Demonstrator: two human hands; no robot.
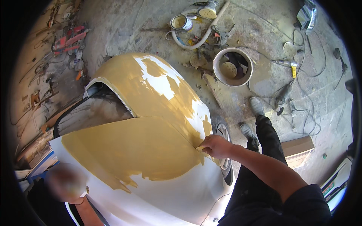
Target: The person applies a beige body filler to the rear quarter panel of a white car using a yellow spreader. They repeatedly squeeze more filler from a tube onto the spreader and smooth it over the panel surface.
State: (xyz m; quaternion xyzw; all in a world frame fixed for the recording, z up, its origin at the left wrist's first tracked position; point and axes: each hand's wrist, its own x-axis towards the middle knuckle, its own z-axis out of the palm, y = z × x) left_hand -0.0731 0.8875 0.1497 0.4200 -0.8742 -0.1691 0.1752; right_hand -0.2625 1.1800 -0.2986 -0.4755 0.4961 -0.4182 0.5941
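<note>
Small yellow spreader (200, 148) is pinched tight in right hand (215, 146), held to car (181, 196) just left of wheel (223, 132). White body is covered by patchy, ragged-edged tan coat (135, 147); floor (237, 107) right of wheel is narrowed by legs (269, 135).

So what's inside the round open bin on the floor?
In the bin: a pale round disc with holes and dark stuff, not identifiable. Anything beneath them is covered.

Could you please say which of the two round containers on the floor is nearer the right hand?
The wide bucket with a perforated disc inside; the smaller can, with yellowish contents, is farther off, beside the curved hose.
</note>
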